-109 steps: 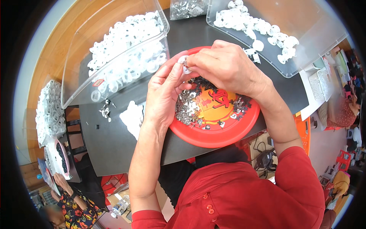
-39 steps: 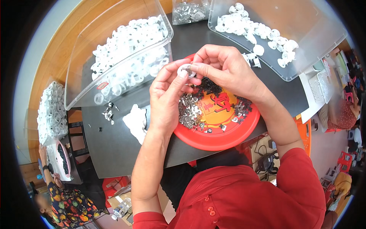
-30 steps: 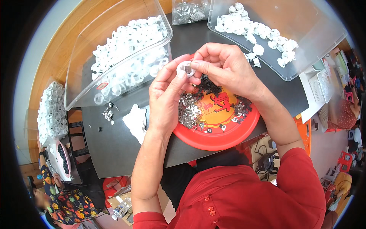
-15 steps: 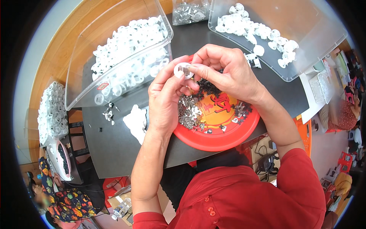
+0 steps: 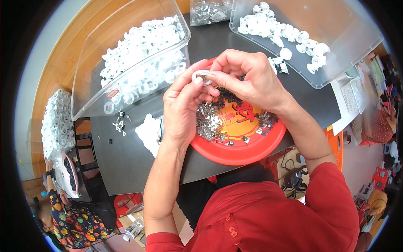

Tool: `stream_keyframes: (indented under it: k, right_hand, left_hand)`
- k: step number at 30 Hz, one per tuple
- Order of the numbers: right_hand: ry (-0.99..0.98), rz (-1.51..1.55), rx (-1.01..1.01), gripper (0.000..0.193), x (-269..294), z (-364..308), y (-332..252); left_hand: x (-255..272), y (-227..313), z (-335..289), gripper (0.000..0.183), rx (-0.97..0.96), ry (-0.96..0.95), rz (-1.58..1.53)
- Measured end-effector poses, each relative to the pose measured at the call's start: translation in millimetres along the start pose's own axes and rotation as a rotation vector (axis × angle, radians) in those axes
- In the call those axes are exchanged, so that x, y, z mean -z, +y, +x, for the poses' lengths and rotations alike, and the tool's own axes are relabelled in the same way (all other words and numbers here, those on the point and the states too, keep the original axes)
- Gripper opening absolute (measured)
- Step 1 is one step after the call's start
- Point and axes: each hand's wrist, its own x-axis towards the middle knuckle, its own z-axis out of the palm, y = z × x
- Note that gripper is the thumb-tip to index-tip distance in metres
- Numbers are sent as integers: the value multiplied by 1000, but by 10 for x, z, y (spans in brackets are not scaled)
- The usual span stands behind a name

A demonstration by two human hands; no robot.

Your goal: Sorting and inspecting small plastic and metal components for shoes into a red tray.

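A dark surface [image 5: 126, 168] carries all items inspected. At its far left stands a clear bin [image 5: 90, 103], heaped with white round plastic parts; a second clear bin [image 5: 310, 21], at far right, holds fewer. A red tray [image 5: 235, 158] sits near the person, between the forearms. The hands meet above the tray's far edge: the left hand [image 5: 180, 105] pinches a white round part [image 5: 203, 72] between thumb and fingers; the right hand [image 5: 258, 80] presses thumb and fingertips to its right side. Whether the right fingertips also grip a smaller piece, I cannot tell. Shiny metal pieces [image 5: 208, 119] and small black pieces [image 5: 231, 97] lie inside the tray.
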Motion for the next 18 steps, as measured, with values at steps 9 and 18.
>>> stream_keyframes:
  k: [9,18]
  right_hand:
    - [10,49,-37,16,-25,1,0]
    - [-97,-167,-131,25,321,84,49]
  left_hand:
    - [37,-27,5,39,-21,-17,-25]
    - [-70,-2,8,38,-70,44,-51]
